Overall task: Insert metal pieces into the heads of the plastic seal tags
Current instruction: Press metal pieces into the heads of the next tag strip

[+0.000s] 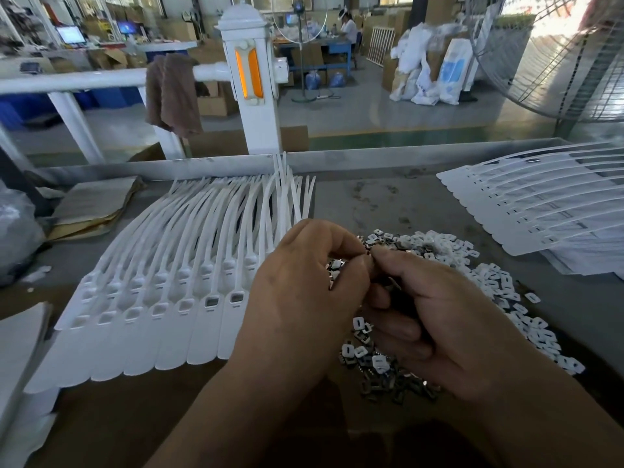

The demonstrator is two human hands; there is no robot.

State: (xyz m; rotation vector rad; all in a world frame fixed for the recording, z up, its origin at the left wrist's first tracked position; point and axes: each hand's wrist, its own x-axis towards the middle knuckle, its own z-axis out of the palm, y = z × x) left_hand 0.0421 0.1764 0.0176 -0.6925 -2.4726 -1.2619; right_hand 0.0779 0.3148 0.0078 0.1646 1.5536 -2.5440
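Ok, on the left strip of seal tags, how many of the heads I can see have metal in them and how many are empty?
Heads with metal pieces: 2
Empty heads: 5
Total visible: 7; the left hand may hide more.

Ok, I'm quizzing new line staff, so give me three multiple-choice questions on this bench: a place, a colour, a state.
1. The pile of loose parts lies where from the near row of seal tags? A left B right C on top
2. The cloth on the rail is: A brown B blue C yellow
3. The left hand: A lies flat B holds metal pieces C grips a tag
B: the pile sits right of the row. A: it is brown. B: fingers curl round shiny pieces.
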